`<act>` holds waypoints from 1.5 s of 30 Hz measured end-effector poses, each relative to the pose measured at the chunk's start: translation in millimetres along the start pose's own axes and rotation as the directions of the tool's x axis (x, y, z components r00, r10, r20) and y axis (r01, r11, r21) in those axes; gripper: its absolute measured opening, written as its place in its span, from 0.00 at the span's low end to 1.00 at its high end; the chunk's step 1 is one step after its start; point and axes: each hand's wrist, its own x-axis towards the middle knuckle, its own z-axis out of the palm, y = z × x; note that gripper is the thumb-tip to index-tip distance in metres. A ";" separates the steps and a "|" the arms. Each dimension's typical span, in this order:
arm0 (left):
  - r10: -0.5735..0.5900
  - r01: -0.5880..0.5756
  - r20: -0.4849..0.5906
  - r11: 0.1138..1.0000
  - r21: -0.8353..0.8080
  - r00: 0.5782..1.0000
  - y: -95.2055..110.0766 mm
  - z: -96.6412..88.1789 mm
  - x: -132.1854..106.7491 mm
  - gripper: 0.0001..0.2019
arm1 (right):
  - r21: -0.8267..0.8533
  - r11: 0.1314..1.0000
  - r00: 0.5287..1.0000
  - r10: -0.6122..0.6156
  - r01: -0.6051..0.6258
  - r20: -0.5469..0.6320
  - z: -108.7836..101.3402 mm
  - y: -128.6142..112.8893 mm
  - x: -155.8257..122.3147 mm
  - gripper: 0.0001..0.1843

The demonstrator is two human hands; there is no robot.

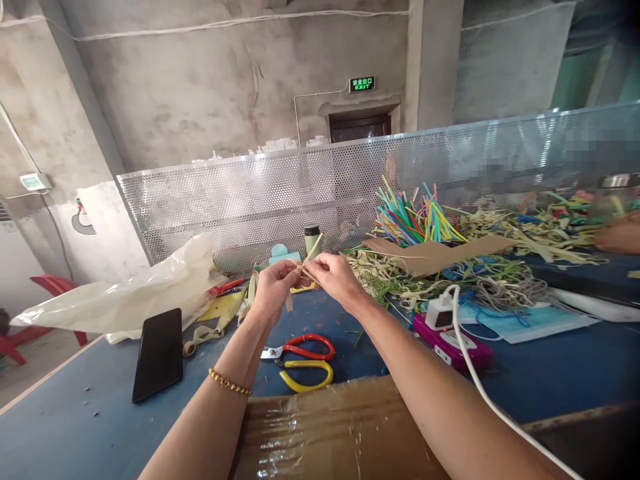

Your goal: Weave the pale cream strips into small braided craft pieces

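Above the blue table, my left hand [274, 288] and my right hand [336, 279] meet with their fingertips pinched together. Between them is a pale husk strip [315, 246], one end sticking up past the fingers; the rest is partly hidden by the fingertips. A tan end [289, 303] hangs below my left hand. Nearer to me lie scissors [309, 339] with one red and one yellow handle, the blades pointing left. Behind the hands stands a green bottle with a black lid [312, 233], beside a light blue object [285, 255].
To the left are a black phone [159, 353] and a plastic bag [135, 287]. A cardboard box [330, 427] sits in front of me. On the right are a purple power strip [470, 353] with a white cable, a mask [530, 320], husk strips [380, 273], coloured stems [415, 217] and another person's hand [620, 235].
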 end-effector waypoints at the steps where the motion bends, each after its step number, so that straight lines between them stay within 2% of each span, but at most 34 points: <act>1: 0.003 -0.003 -0.017 1.000 0.004 1.000 -0.2 -0.3 0.1 0.10 | 0.001 1.000 0.999 0.011 -0.011 0.032 0.0 -0.1 -0.7 0.13; 5: 0.011 -0.011 -0.001 0.999 0.036 1.000 0.1 -0.4 0.0 0.10 | 0.012 1.000 0.994 -0.019 0.018 0.111 0.3 0.3 -2.7 0.09; 9: -0.021 0.019 0.042 0.999 0.038 0.999 -1.7 -1.3 0.9 0.12 | -0.075 0.990 0.991 -0.118 0.123 0.070 1.0 -1.3 -3.1 0.09; 14: 0.008 -0.005 -0.051 0.998 0.064 0.999 -7.6 -2.0 2.7 0.11 | -0.263 0.945 0.981 -0.184 0.195 0.064 3.3 -7.1 -3.2 0.09; 19: 0.039 -0.026 -0.102 0.993 0.119 0.994 -7.7 1.8 1.7 0.11 | -0.305 0.932 0.981 -0.183 0.195 0.068 3.5 -9.7 -3.7 0.09; 27: 0.039 -0.029 -0.140 0.997 0.072 0.989 -5.4 2.5 1.7 0.12 | -0.329 0.919 0.976 -0.202 0.219 0.086 2.2 -9.1 -4.2 0.10; 38: 0.044 -0.043 -0.021 0.999 0.013 0.999 -3.7 3.5 -0.1 0.10 | -0.297 0.940 0.985 -0.170 0.167 0.017 4.4 3.0 -0.2 0.09; 45: 0.090 -0.080 -0.112 0.993 0.086 0.990 -7.3 1.5 1.8 0.10 | -0.290 0.943 0.987 -0.159 0.162 0.035 7.7 -1.9 -4.1 0.11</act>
